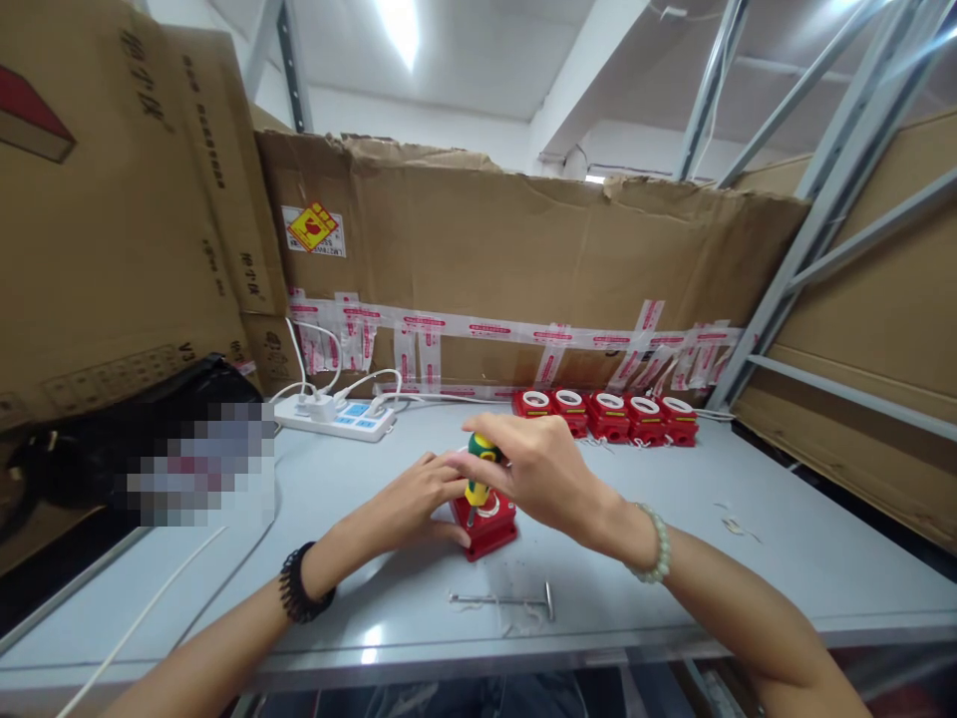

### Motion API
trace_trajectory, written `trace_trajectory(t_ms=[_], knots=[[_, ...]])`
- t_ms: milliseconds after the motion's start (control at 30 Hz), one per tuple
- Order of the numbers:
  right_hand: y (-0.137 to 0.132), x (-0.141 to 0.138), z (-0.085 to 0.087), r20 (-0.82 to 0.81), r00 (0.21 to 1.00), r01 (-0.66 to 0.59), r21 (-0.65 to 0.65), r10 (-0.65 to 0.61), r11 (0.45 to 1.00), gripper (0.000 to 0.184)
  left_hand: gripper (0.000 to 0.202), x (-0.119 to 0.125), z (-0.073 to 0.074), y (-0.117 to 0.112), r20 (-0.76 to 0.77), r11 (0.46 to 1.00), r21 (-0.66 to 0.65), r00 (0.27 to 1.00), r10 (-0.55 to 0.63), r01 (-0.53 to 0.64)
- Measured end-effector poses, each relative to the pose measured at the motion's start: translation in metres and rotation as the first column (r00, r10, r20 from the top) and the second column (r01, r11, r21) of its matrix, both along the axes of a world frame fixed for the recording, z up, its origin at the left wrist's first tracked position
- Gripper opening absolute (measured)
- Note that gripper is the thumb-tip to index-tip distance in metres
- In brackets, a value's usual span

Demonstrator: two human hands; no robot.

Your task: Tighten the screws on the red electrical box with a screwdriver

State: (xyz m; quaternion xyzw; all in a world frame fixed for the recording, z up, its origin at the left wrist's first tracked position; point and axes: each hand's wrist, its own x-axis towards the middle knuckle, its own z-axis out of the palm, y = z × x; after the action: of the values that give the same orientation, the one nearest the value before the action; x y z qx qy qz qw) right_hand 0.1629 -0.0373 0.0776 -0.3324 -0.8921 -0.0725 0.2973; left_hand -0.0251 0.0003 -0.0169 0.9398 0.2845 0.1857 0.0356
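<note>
A small red box (pixel 489 526) sits on the grey table (pixel 748 558) near its middle. My left hand (pixel 415 499) is wrapped against the box's left side and steadies it. My right hand (pixel 534 464) is closed round the green and yellow handle of a screwdriver (pixel 478 469), which stands upright with its tip on the top of the box. A black band is on my left wrist and a pale bead bracelet on my right.
A row of several red boxes (pixel 609 414) stands at the back. A metal T-handle tool (pixel 515 598) lies near the front edge. A white power strip (pixel 336 417) with cables sits back left beside a black bag (pixel 112 429). Cardboard walls surround the table.
</note>
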Motion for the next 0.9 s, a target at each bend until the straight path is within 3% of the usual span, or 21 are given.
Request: trace_trajectory(t_ms=[67, 267, 333, 433, 500, 600, 700, 800, 900], knots=[[-0.002, -0.001, 0.001, 0.053, 0.997, 0.059, -0.005, -0.059, 0.998, 0.045, 0.043, 0.001, 0.002, -0.001, 0.0, 1.0, 0.017, 1.0, -0.009, 0.009], [-0.008, 0.01, 0.013, 0.059, 0.985, -0.148, -0.205, 0.163, 0.968, 0.046, 0.048, 0.001, 0.0, 0.001, -0.005, 0.998, 0.067, 1.0, -0.013, 0.013], [-0.005, 0.01, 0.011, 0.047, 0.993, -0.093, -0.191, 0.104, 0.977, 0.04, 0.048, 0.0, -0.002, 0.002, -0.008, 0.998, 0.063, 1.0, -0.01, 0.01], [0.002, 0.004, 0.004, 0.033, 0.997, 0.075, -0.07, -0.073, 0.995, 0.041, 0.047, 0.0, -0.003, 0.002, -0.02, 0.998, 0.058, 1.0, -0.007, 0.008], [0.006, 0.001, 0.0, 0.001, 0.995, 0.096, -0.015, -0.096, 0.995, 0.042, 0.05, 0.0, -0.001, 0.001, -0.021, 0.997, 0.071, 1.0, -0.014, 0.016], [0.004, 0.004, 0.0, -0.065, 0.996, -0.055, -0.025, 0.053, 0.998, 0.041, 0.05, 0.0, 0.001, 0.0, -0.02, 0.995, 0.095, 1.0, -0.02, 0.022], [-0.003, 0.013, 0.007, -0.025, 0.971, -0.237, -0.173, 0.236, 0.956, 0.046, 0.046, 0.001, 0.001, -0.001, -0.026, 0.995, 0.103, 1.0, -0.01, 0.012], [-0.008, 0.02, 0.016, 0.043, 0.947, -0.293, -0.293, 0.319, 0.91, 0.047, 0.047, 0.002, 0.0, -0.001, -0.022, 0.995, 0.1, 1.0, -0.006, 0.008], [-0.006, 0.019, 0.018, 0.062, 0.946, -0.291, -0.279, 0.32, 0.915, 0.039, 0.048, 0.002, 0.0, -0.001, -0.01, 0.996, 0.094, 1.0, -0.005, 0.006]])
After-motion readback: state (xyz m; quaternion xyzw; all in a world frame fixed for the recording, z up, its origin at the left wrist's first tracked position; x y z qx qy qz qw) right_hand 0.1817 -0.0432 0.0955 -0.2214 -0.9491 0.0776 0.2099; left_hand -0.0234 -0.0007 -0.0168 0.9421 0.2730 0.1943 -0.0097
